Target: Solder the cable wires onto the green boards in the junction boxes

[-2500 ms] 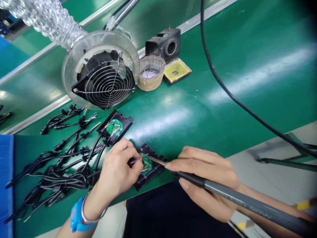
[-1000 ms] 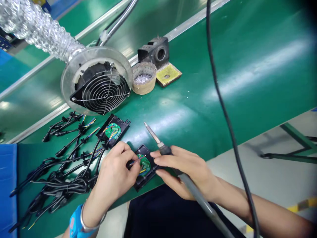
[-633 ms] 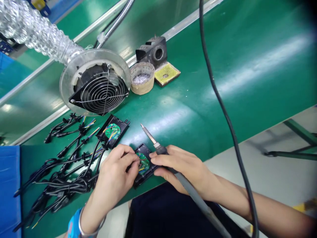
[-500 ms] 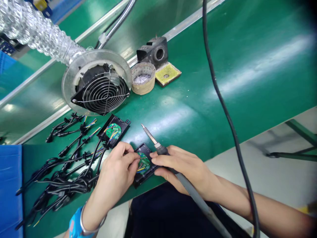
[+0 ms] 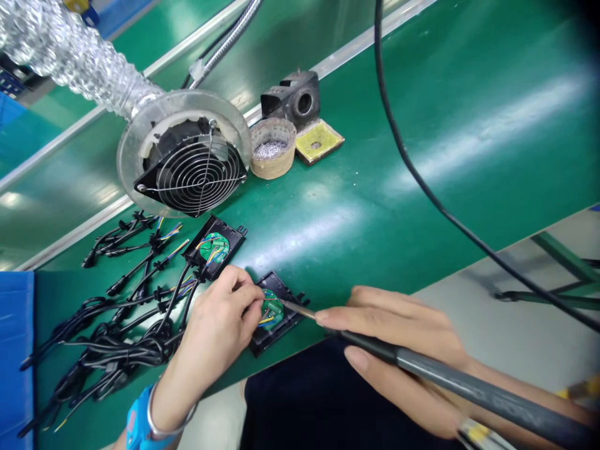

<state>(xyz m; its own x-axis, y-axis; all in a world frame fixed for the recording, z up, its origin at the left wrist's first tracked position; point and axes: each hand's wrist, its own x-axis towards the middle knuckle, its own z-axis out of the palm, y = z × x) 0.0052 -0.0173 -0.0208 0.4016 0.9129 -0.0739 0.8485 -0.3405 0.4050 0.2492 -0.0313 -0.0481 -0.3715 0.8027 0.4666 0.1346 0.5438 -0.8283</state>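
Observation:
My left hand (image 5: pixel 220 322) is closed, with thumb and index finger pinching a thin wire (image 5: pixel 267 299) over a round green circuit board (image 5: pixel 274 310). That board sits inside a black plastic case (image 5: pixel 266 341) near the table's front edge. In my right hand (image 5: pixel 412 331) is a soldering iron (image 5: pixel 375 347), its tip pointing left and reaching the board close to the pinched wire. Whether the tip touches the wire I cannot tell. Beyond my left hand lies a second black case (image 5: pixel 227 264), with a wired green board inside and a black cable attached.
Black cables (image 5: pixel 135 344) with coloured wire ends lie in a heap on the left, beside a blue bin (image 5: pixel 17 350). A round fume extractor (image 5: pixel 201 181) hangs over the table. Behind are a tub of solder bits (image 5: pixel 272 164), a yellow sponge (image 5: pixel 319 142) and an iron stand (image 5: pixel 300 100).
My right hand has moved right and turned the soldering iron, bringing its tip from above the table down to the board. The iron's cord has swung. My left hand stays in place.

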